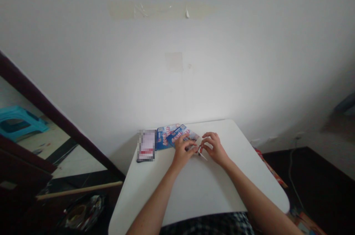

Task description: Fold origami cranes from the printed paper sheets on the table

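Note:
Over the far part of the white table, my left hand and my right hand meet almost fingertip to fingertip. Pinched between them is a small red-and-white piece with a dark spot and a thin white strip pointing toward me; its kind is too small to tell. Under and behind my left hand lie two blue printed leaflets or packets, a left one and a right one, overlapping. My left fingers hide part of the right one.
At the table's left edge lies a flat, pixelated rectangular item with a dark rim. A pale wall rises behind the table. Left are a dark-framed mirror showing a blue stool, and a black bag. A cable hangs at right.

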A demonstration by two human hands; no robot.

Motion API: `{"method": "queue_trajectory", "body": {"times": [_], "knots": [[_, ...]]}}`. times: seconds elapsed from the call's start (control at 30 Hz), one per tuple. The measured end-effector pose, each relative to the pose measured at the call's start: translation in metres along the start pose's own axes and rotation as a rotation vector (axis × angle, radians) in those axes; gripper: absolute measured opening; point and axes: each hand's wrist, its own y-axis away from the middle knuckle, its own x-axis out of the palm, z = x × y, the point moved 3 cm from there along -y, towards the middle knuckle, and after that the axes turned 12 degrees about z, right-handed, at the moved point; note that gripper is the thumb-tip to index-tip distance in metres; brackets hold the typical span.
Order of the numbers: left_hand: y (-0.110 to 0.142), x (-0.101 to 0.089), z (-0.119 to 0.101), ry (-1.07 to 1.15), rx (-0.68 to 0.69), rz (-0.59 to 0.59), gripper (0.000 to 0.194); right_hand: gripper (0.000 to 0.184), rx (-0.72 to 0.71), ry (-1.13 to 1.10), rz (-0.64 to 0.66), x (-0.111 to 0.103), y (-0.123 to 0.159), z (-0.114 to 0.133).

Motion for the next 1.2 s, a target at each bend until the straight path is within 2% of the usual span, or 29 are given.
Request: {"method": "queue_trajectory", "body": {"times": [0.17,0.37,0.53,0.67,0.83,1.07,1.2], "knots": [[0.003,0.002,-0.005,-0.122,0.037,0.005,0.01,0.005,-0.043,0.103,-0.013,0.0,0.002,0.001],[0.002,0.003,-0.008,-0.152,0.067,-0.054,0.009,0.005,-0.045,0.073,-0.012,0.004,0.002,0.004],[0.001,0.001,-0.005,-0.073,0.072,-0.088,0.003,0.032,0.038,-0.098,-0.066,0.006,-0.001,-0.006],[0.001,0.002,-0.002,-0.034,0.052,-0.084,0.003,0.024,0.096,-0.245,-0.03,0.01,-0.002,-0.014],[0.001,0.005,-0.003,-0.032,0.042,-0.059,0.004,0.022,0.117,-0.353,0.016,0.011,-0.003,-0.013],[0.002,0.001,-0.009,-0.052,0.061,-0.072,0.009,0.019,0.139,-0.353,0.037,0.007,-0.003,-0.008],[0.003,-0.002,-0.013,-0.057,0.071,-0.097,0.005,0.02,0.136,-0.328,0.042,0.005,-0.003,-0.004]]}}
